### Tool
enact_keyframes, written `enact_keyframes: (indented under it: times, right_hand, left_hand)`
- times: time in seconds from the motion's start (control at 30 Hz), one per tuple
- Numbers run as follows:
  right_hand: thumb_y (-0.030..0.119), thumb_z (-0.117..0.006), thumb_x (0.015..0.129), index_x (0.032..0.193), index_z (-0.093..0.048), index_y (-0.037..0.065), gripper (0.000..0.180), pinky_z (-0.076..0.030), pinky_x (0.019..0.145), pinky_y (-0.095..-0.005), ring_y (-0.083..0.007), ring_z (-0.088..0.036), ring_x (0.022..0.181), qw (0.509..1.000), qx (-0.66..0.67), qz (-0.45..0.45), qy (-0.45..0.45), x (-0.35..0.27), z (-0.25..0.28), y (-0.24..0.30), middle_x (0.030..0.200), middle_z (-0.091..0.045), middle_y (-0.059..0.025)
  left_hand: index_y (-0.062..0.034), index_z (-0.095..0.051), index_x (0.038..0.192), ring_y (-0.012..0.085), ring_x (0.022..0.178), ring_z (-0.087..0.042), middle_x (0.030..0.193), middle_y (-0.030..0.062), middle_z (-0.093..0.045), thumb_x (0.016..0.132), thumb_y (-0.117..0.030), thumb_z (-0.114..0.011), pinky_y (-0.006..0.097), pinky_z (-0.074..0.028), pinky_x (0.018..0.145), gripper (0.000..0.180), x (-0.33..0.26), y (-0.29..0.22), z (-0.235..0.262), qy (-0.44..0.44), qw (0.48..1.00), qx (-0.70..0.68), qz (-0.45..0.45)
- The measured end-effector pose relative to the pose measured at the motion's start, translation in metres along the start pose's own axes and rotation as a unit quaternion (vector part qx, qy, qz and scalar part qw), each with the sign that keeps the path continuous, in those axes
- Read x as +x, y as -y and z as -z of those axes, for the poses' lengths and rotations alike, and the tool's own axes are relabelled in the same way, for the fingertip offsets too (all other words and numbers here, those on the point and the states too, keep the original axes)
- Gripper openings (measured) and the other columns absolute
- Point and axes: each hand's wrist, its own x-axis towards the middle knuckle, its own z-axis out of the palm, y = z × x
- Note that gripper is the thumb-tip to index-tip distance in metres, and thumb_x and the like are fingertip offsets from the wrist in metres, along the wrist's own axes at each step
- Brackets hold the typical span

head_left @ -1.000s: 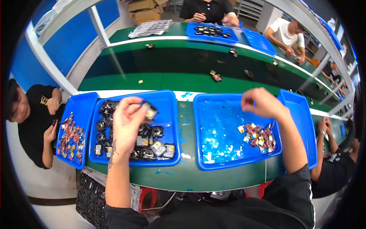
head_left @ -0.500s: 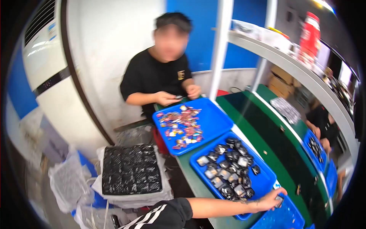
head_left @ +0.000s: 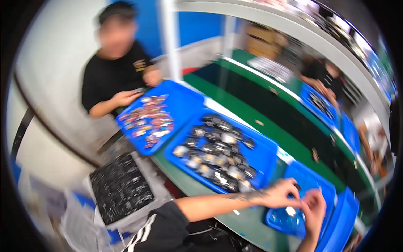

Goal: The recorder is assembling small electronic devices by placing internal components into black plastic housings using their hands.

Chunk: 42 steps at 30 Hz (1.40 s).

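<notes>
Workroom, blurry frame: pale wall point(head_left: 54, 75) filling the upper left, green bench point(head_left: 245, 222) running diagonally toward lower right. Crumpled clear plastic point(head_left: 84, 222) is lying lower left; just beside it a black wrapped block point(head_left: 121, 189) is sitting on white sheeting. Upper left, a co-worker in a black shirt point(head_left: 113, 80) is standing or sitting (can't tell) behind the bench, holding something small and dark. In front of them the left blue tray point(head_left: 182, 94) is holding loose reddish parts point(head_left: 151, 117), mixed with yellow and white bits. Center, the middle blue tray point(head_left: 262, 161) is holding a heap of black units point(head_left: 218, 147), some showing pale faces. Behind the trays a green-and-black belt point(head_left: 268, 109) is running toward the right, a few small bits lying on it. Lower right, the person's left hand point(head_left: 282, 194) is reaching over the right blue tray point(head_left: 304, 170), fingers curled narrow and holding a dark unit point(head_left: 297, 186), mostly hidden. The right hand point(head_left: 314, 206) is meeting it, fingertips close together near the left thumb; can't tell if they're gripping anything. Bright glints are showing in the tray below. The far-right blue tray point(head_left: 344, 214) is sitting alongside. Upper right, another co-worker point(head_left: 325, 80) is bending over a blue tray of dark items point(head_left: 319, 103).
</notes>
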Motion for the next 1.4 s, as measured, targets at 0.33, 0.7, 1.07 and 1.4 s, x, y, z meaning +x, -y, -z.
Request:
enact_keyframes:
  times: [0.33,0.7,1.07,1.4]
  right_hand:
    - [0.003,-0.061,0.089,0.103,-0.059,-0.003,0.015,-0.054,0.073,-0.0251,-0.0118,-0.063,0.079,0.984,0.165,-0.037,-0.058,-0.002,-0.003,-0.013,0.091,-0.065,-0.0080]
    - [-0.001,-0.070,0.081,0.097,-0.062,-0.002,0.018,-0.053,0.073,-0.0215,-0.0092,-0.063,0.082,0.998,0.048,0.009,0.028,0.006,-0.006,0.006,0.090,-0.065,-0.0066]
    - [0.000,-0.067,0.084,0.090,-0.060,-0.002,0.009,-0.053,0.071,-0.0211,-0.0084,-0.061,0.082,0.992,0.122,-0.015,-0.030,0.009,-0.009,0.003,0.088,-0.063,-0.0053]
    - [0.004,-0.065,0.085,0.086,-0.059,0.000,0.008,-0.049,0.059,-0.0271,-0.0165,-0.061,0.071,0.977,-0.169,0.126,0.012,0.011,-0.010,0.015,0.080,-0.061,-0.0083]
  left_hand:
    - [-0.0030,-0.072,0.092,0.0107,0.079,-0.056,0.092,0.0044,-0.059,0.081,-0.015,-0.074,0.023,-0.046,0.064,0.016,-0.004,-0.001,-0.001,-0.093,0.989,-0.088,0.074]
    - [-0.0082,-0.072,0.091,0.0208,0.078,-0.063,0.090,0.0081,-0.060,0.077,-0.017,-0.076,0.031,-0.049,0.066,0.017,-0.010,-0.015,-0.003,-0.063,0.990,0.104,-0.068]
    - [-0.0039,-0.072,0.089,0.0121,0.083,-0.059,0.093,0.0059,-0.061,0.077,-0.007,-0.075,0.023,-0.047,0.069,0.012,-0.011,-0.016,-0.014,-0.119,0.992,-0.020,0.035]
    - [-0.0007,-0.070,0.086,0.0091,0.078,-0.056,0.091,0.0048,-0.057,0.077,-0.007,-0.075,0.022,-0.046,0.067,0.012,-0.013,-0.015,-0.008,-0.103,0.991,-0.051,0.069]
